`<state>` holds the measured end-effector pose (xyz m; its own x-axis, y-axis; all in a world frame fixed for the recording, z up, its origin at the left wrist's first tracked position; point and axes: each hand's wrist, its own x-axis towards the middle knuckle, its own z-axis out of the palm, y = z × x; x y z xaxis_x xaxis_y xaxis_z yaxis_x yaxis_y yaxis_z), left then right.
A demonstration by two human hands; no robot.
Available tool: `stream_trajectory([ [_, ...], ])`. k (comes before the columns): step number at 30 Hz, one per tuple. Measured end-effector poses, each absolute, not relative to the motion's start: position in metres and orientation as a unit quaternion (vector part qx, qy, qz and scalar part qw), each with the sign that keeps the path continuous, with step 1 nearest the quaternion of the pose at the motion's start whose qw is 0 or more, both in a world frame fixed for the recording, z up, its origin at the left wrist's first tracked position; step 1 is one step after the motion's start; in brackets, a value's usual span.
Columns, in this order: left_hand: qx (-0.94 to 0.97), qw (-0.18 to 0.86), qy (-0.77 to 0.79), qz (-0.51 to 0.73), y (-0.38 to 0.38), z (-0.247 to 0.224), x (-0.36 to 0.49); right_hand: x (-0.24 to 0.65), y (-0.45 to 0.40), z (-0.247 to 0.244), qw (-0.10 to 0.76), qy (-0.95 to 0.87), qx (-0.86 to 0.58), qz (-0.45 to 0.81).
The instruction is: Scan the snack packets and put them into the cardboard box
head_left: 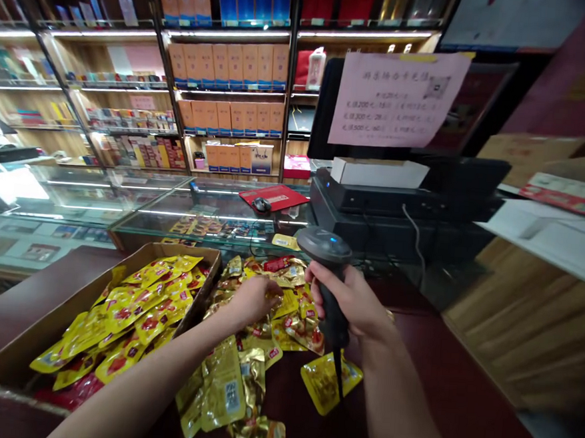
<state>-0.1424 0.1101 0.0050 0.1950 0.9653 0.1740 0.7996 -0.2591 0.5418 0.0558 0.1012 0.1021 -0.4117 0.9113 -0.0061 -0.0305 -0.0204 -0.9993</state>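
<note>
My right hand (354, 297) is wrapped around the handle of a black barcode scanner (334, 302), its head raised above the counter and a blue light on top. The scanner's cord hangs down over a single yellow snack packet (328, 382). My left hand (256, 301) reaches into a loose pile of gold and yellow snack packets (223, 388), fingers curled at a yellow packet (288, 303); the fingertips are partly hidden. Left of that arm, a cardboard box (9, 366) holds many yellow packets (151, 296).
Behind the pile stands a glass display counter (147, 219) with a red mouse pad (284, 197) and a mouse (261, 205). A monitor with a pink paper sign (396, 99) and a black cash drawer (358, 200) stand at the right. Shelves of boxes (228, 64) line the back.
</note>
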Motion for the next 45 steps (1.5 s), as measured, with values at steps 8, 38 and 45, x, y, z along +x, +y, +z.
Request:
stream_trajectory([
  [8,0.811,0.057,0.566,0.137,0.106,-0.01,-0.137,0.051,0.103,0.097,0.379,-0.578,-0.384,0.612],
  [38,0.183,0.615,0.421,0.641,0.131,0.034,-0.203,0.029,0.105,0.082,0.333,-0.62,-0.391,0.593],
  [45,0.276,0.631,0.389,0.612,0.127,0.032,-0.201,0.022,0.099,0.083,0.316,-0.612,-0.399,0.605],
])
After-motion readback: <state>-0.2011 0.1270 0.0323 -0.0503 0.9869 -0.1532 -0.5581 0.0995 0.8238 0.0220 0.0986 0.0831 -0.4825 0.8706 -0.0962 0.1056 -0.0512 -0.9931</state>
